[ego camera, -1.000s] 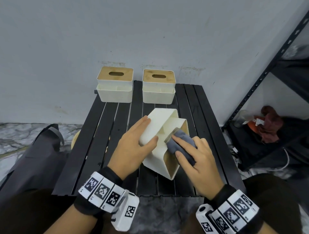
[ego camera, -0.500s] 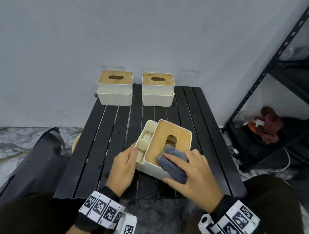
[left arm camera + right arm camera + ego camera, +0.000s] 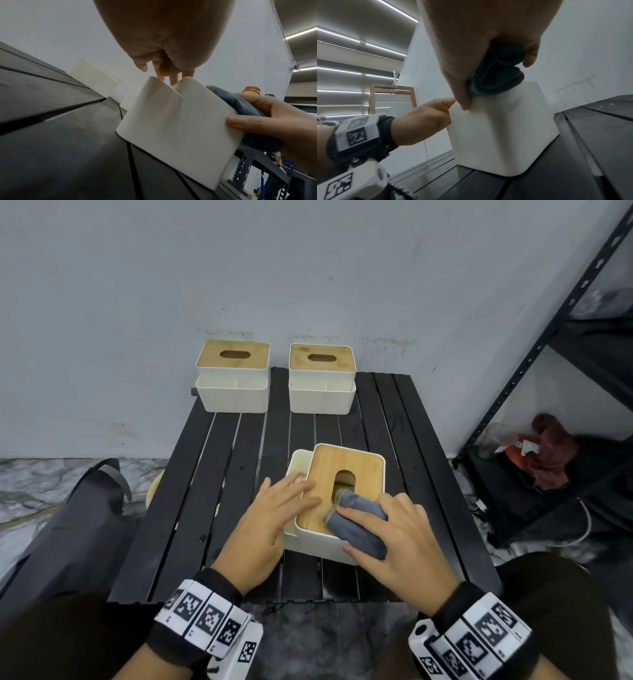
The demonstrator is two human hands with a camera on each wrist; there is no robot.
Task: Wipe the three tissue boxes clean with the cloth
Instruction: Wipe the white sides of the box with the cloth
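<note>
So I'm watching from the remote seat. Biggest thing in view is the black slatted table (image 3: 219,508), pushed up against a pale grey wall (image 3: 308,268). Off the table's right edge there's a black metal shelf rack (image 3: 534,350) with a reddish rag bundle (image 3: 551,450) on its low shelf, and off the left edge a dark bag (image 3: 68,525) sits on the marbled floor.

Two of the tissue boxes sit at the far edge: the far-left tissue box (image 3: 233,378) near the far-left corner and the far-right tissue box (image 3: 321,380) just beside it with a gap between, both white with bamboo lids and upright.

The near tissue box (image 3: 342,474) stands upright by the near edge, roughly mid-table, turned a bit off square, its slotted bamboo lid up and its side compartment on the left.

My left hand (image 3: 270,525) lies against that box's left side, fingers straight and fanned out over the side compartment and lid edge, not curled round anything. The left wrist view shows the fingertips (image 3: 173,79) reaching over the top rim.

My right hand (image 3: 400,539) has its fingers curled round the grey cloth (image 3: 356,522), which is bunched up and pressed on the near-right part of the lid, right by the slot. The thumb sits against the box's near wall (image 3: 501,128).
</note>
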